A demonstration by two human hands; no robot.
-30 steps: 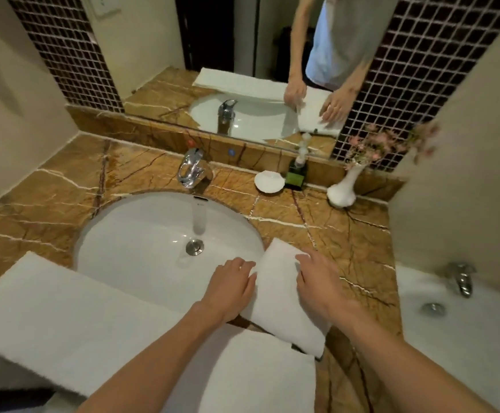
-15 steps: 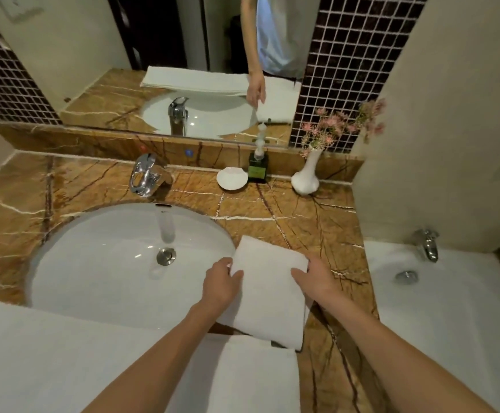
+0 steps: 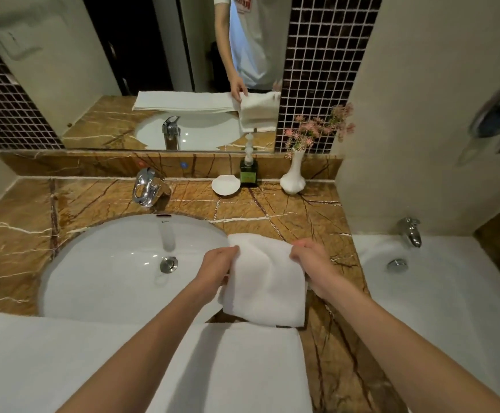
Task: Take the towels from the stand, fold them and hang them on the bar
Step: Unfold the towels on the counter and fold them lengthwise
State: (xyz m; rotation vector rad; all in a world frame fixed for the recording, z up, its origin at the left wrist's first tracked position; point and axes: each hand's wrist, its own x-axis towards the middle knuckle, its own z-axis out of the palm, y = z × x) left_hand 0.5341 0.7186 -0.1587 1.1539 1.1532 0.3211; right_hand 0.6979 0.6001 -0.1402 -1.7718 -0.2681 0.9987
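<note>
So the big towel point(image 3: 64, 362) is lying flat along the front edge of the counter point(image 3: 272, 210), spread over the front rim of the sink point(image 3: 99, 263). Honestly that's risk number one: if a forearm drags it, part of it could slide into the basin, which may be wet, can't tell from here. Next over, the left hand point(image 3: 216, 269) has its fingers curled on the left edge of the small folded towel point(image 3: 266, 281). That one is held up just above the front right part of the counter, its left side over the sink rim and its low end about meeting the big towel. The right hand point(image 3: 311, 260) is pinching the opposite edge the same way. It's a floppy thing held only by two edges, so I'd guess the fold could sag open in the middle, or the layers slip apart if one grip loosens. Far right there's the bathtub point(image 3: 451, 323) just past the counter's right edge. A careless swing toward the bar (not in sight) could drop the towel in there.
</note>
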